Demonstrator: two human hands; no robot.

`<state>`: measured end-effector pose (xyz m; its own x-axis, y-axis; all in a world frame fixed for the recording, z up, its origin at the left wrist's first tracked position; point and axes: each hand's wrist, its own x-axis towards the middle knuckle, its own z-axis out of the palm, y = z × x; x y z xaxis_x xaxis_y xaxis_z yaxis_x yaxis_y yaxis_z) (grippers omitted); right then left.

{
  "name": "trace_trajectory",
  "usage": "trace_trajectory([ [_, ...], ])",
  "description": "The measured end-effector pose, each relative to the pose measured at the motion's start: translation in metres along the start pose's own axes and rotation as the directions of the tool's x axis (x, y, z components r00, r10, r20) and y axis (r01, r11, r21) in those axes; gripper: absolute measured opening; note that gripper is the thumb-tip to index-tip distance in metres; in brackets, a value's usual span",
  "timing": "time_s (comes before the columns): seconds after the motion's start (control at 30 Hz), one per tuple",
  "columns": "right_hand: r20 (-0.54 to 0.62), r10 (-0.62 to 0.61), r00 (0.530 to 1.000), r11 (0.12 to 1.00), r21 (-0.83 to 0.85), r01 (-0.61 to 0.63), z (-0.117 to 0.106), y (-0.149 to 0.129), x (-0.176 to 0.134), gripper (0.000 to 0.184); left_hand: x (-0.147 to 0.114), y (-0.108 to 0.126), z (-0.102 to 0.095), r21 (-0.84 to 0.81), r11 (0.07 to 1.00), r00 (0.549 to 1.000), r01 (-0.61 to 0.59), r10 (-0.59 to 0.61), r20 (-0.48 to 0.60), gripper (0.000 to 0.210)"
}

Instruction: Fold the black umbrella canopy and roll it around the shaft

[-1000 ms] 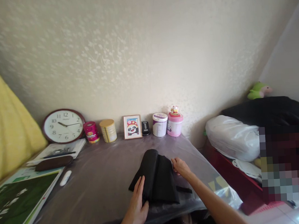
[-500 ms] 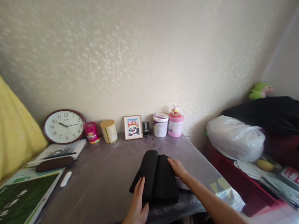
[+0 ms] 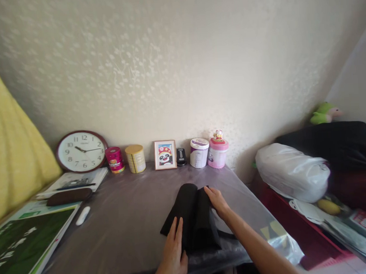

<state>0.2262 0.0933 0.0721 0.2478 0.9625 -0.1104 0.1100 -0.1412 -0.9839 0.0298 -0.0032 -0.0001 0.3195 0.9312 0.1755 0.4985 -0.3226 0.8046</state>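
Observation:
A folded black cloth (image 3: pixel 187 213) lies near the table's front edge, with two raised folds and a groove between them. My left hand (image 3: pixel 174 249) rests along its left front part, fingers stretched out and thumb apart. At the upper right edge of the cloth, my right hand (image 3: pixel 216 199) pinches the right fold between thumb and fingers; the fingertips are partly hidden behind the fabric. A thin black strap (image 3: pixel 226 234) runs out from the right side of the cloth, under my right forearm.
Along the wall stand a clock (image 3: pixel 82 151), several tins and tubs, and a framed panda picture (image 3: pixel 165 154). At left are a green book (image 3: pixel 35 249), a brown case (image 3: pixel 69 197) and a white oblong object (image 3: pixel 83 216). A white plastic bag (image 3: pixel 292 171) sits beyond the table's right edge.
My right hand has drawn the right fold slightly up and inward, so it stands steeper and looks narrower. My left hand stays on the cloth. The whole view has shifted a little.

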Motion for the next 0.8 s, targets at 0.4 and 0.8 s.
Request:
trace_trajectory([
  [0.4,0.039,0.045,0.998,0.996,-0.077,-0.042,0.061,-0.008,0.021,0.019,0.002,-0.002,-0.004,0.06,0.998,1.0,-0.024,0.025,-0.019,0.078],
  [0.8,0.251,-0.049,0.967,0.964,-0.241,0.111,0.068,0.004,0.023,0.024,-0.013,-0.013,-0.009,0.21,0.978,0.992,-0.012,0.038,-0.122,0.057],
])
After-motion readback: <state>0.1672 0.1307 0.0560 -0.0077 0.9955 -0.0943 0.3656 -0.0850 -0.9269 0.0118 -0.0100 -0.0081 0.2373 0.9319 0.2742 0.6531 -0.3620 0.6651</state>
